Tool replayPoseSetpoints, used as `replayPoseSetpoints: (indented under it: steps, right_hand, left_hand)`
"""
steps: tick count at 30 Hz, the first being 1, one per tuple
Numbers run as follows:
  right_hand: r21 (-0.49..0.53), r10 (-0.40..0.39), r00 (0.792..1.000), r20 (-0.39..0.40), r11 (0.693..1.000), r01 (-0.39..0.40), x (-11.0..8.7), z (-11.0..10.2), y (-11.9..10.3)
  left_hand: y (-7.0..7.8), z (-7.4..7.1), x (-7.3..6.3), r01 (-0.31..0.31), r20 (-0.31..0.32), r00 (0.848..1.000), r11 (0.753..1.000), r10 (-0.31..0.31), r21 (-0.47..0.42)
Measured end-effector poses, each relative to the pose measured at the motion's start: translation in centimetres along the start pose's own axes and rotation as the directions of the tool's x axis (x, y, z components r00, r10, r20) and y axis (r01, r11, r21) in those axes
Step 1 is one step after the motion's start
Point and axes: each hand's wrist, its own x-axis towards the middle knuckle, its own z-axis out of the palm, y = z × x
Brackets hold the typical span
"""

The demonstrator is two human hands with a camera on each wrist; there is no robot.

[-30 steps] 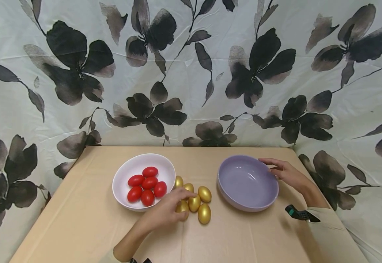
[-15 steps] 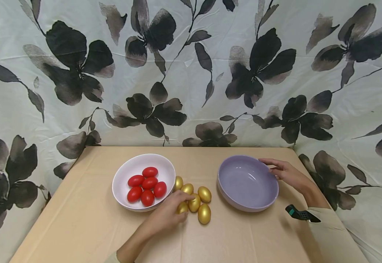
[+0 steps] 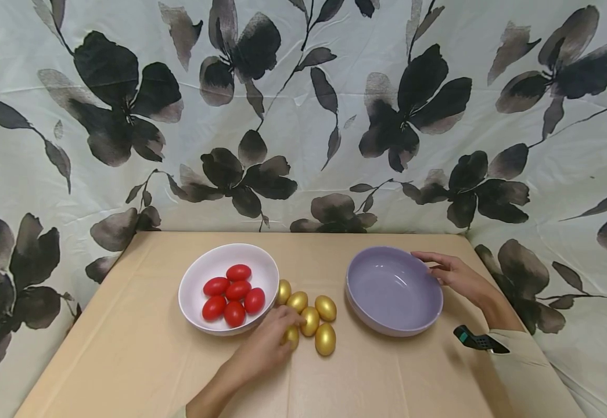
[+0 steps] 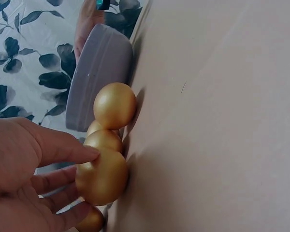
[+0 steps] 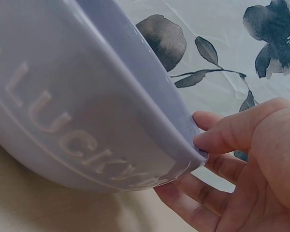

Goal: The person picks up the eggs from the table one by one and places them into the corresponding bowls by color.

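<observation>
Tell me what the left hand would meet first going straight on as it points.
The left hand would probably meet the gold egg at its thumb and fingers first; more gold eggs lie just beyond, though depth is hard to judge.

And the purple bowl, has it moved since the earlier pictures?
No. In the head view, the purple bowl shows no visible shift in any direction relative to the back edge of the table.
</observation>
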Motion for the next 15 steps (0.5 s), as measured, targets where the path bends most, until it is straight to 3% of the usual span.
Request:
replayPoseSetpoints:
  steps: [9, 15]
  right_hand:
    - [-0.023, -0.009, 1.0, -0.004, 1.0, 0.009, -0.09, 0.17, -0.07]
    - [-0.035, -0.011, 1.0, -0.003, 0.999, 0.011, -0.37, 0.19, -0.18]
  left_hand:
    - [0.22, 0.02, -0.66, -0.05, -0.019, 0.998, 0.992, 0.053, 0.119]
    - [0.19, -0.1, -0.89, -0.022, -0.001, 1.0, 0.991, 0.022, 0.131]
